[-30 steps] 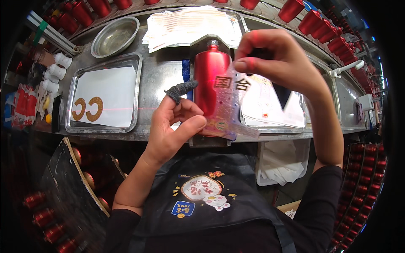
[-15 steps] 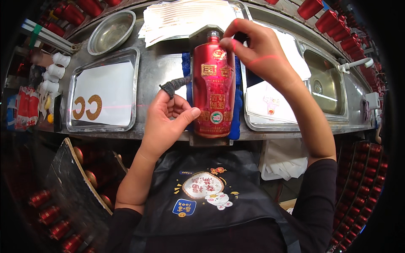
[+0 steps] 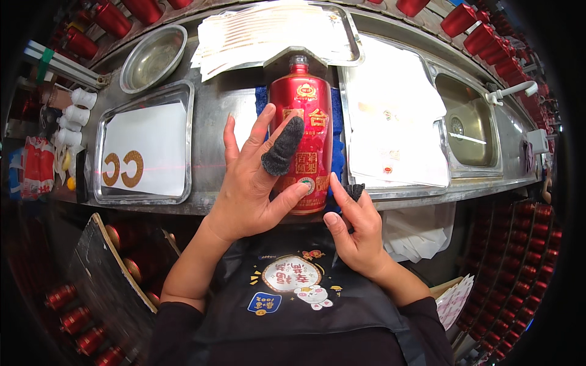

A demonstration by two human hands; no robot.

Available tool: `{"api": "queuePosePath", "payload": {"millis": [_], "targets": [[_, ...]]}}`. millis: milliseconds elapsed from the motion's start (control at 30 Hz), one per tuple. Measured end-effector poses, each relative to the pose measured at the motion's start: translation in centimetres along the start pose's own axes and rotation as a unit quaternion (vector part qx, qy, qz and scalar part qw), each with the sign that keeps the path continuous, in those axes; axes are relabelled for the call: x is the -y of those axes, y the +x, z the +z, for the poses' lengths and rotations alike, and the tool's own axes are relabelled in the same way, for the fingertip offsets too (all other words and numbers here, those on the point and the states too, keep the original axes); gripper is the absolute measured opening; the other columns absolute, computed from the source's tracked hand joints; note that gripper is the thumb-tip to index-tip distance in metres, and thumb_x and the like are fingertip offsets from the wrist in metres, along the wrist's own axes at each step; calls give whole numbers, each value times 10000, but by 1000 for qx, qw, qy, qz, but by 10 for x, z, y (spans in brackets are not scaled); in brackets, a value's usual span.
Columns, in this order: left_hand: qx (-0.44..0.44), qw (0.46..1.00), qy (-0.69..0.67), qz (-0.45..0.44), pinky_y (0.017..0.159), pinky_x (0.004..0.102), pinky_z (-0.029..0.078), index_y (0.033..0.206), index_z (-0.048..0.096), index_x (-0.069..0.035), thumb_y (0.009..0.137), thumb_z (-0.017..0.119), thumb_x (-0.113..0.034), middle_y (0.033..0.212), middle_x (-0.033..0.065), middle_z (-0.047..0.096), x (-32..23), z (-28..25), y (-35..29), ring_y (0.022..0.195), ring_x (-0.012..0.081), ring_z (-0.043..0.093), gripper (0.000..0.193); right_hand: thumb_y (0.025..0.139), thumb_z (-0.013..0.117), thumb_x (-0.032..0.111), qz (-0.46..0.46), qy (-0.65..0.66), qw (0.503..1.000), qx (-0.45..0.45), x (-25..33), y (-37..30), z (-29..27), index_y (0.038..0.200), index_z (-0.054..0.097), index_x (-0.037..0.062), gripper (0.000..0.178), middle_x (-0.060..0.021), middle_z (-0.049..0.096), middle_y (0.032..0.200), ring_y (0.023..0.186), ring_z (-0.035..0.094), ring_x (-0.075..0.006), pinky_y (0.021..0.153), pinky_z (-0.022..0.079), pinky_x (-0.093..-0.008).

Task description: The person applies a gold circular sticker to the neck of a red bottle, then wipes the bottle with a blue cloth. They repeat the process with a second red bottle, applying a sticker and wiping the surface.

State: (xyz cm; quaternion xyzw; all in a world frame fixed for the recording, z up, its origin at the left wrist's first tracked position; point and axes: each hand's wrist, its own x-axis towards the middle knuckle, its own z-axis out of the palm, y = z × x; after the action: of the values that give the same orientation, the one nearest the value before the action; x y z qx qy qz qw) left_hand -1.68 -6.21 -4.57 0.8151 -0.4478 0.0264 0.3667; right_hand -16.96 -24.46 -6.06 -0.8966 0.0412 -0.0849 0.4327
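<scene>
A red glass bottle (image 3: pixel 318 143) with gold decals lies on its back over a blue cloth (image 3: pixel 262 100), its neck pointing away from me. Across its left side spreads my left hand (image 3: pixel 256 177), fingers apart; the thumb touches the round green-and-white emblem near the base, and a dark knitted cover wraps one finger. Close by the bottle's lower right edge is my right hand (image 3: pixel 359 229), its index finger raised to the bottle and its thumb apart. A dark cover sits on one of its fingers too. Neither hand grips anything.
Left stands a metal tray (image 3: pixel 191 116) with a white sheet and two gold curved pieces, behind it a metal bowl (image 3: pixel 152 59). Stacked paper sheets (image 3: pixel 256 36) lie at the back, more decal sheets (image 3: pixel 397 110) at right, beside a sink (image 3: pixel 467 125). Red bottles (image 3: pixel 513 274) fill racks around.
My right hand has come down from the bottle's neck to its lower right side. My left hand has spread over the bottle's front. The view has shifted slightly.
</scene>
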Motion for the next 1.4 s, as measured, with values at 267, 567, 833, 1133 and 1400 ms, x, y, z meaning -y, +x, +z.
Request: {"api": "queuePosePath", "payload": {"millis": [267, 567, 833, 1133, 1400], "targets": [[-35, 998, -53, -13, 1167, 656, -58, 1560, 366, -98, 903, 694, -343, 1608, 166, 378, 3, 0, -10, 1539, 360, 219, 774, 893, 744, 226, -67, -16, 996, -64, 8, 38, -24, 1447, 560, 80, 602, -105, 469, 759, 622, 458, -232, 566, 431, -331], [4, 997, -71, -18, 1176, 654, -34, 1567, 348, -101, 925, 675, -335, 1604, 148, 391, 6, 3, -16, 1532, 370, 237, 758, 829, 766, 478, -97, -81, 991, 47, 1, 89, -28, 1523, 476, 318, 768, -150, 470, 874, 676, 529, -289, 612, 491, -379], [-21, 996, -89, -3, 1172, 665, -8, 1553, 374, -104, 914, 678, -329, 1596, 150, 403, 6, 4, -13, 1522, 386, 253, 743, 818, 776, 448, -64, -63, 992, 84, 4, 89, -35, 1542, 456, 243, 818, -170, 586, 993, 775, 488, -287, 710, 471, -377], [16, 999, -39, -14, 1162, 678, -21, 1442, 525, -100, 896, 690, -337, 1592, 117, 419, 0, 1, -7, 1524, 389, 250, 617, 830, 745, 490, -53, -72, 992, 89, 5, 102, -33, 1557, 430, 270, 822, -158, 455, 772, 713, 493, -320, 642, 426, -394], [19, 999, -37, -8, 1164, 667, -31, 1444, 524, -106, 893, 696, -349, 1584, 116, 432, 1, -1, -5, 1524, 397, 250, 626, 827, 741, 490, -61, -64, 991, 95, 0, 104, -31, 1565, 416, 267, 836, -154, 460, 794, 720, 488, -307, 650, 420, -380]]}}
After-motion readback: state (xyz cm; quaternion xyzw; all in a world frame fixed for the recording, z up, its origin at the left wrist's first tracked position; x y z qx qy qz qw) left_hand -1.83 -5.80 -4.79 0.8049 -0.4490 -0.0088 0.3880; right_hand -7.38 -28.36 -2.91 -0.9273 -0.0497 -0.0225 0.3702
